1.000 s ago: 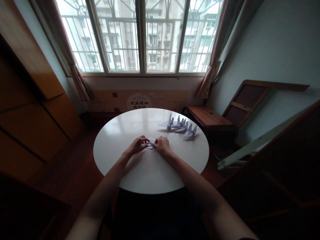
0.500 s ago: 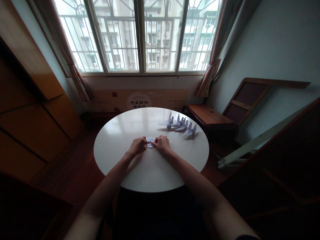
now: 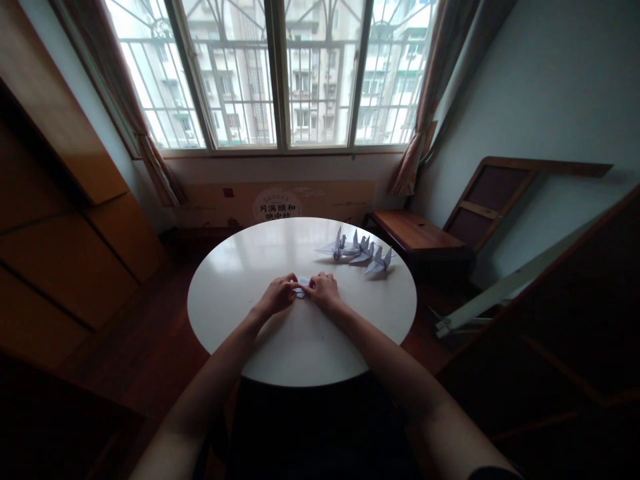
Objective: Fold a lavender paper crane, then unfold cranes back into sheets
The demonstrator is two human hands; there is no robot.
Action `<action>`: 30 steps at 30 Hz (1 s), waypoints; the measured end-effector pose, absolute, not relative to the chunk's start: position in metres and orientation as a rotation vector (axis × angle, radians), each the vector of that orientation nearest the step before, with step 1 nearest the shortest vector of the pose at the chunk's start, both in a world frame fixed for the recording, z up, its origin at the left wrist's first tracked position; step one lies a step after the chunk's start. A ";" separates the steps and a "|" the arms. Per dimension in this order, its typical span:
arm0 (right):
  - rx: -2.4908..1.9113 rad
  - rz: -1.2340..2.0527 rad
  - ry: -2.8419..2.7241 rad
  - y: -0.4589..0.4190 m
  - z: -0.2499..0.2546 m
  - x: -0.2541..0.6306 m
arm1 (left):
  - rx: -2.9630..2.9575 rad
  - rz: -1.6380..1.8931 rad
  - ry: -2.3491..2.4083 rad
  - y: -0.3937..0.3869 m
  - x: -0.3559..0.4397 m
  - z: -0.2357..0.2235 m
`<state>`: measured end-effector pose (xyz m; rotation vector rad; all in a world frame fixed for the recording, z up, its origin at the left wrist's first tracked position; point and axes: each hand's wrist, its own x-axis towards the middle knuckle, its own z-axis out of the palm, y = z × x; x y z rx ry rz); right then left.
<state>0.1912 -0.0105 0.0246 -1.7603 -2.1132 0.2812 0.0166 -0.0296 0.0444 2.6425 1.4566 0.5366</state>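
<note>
A small piece of folded pale paper (image 3: pixel 301 293) lies near the middle of the round white table (image 3: pixel 300 353), partly hidden by my fingers. My left hand (image 3: pixel 281 292) is closed on its left side, with the fingers curled and the thumb reaching in over it. From the right, my right hand (image 3: pixel 324 289) grips the same paper, thumb tip close to the left thumb. Several folded paper cranes (image 3: pixel 361 249) stand in a group at the table's back right, apart from both hands.
A low wooden bench (image 3: pixel 417 230) stands beyond the table at the right. Behind the table, a printed cardboard panel (image 3: pixel 210 200) leans below the barred window (image 3: pixel 280 87). An orange-brown cabinet (image 3: pixel 110 227) fills the left side.
My left hand has shifted slightly right, its thumb now over the paper, so less of the paper shows. The right hand has hardly moved. The view has tilted slightly.
</note>
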 end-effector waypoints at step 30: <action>-1.871 0.302 -2.038 -0.014 0.032 0.200 | 2.641 0.389 1.603 -0.034 0.030 0.044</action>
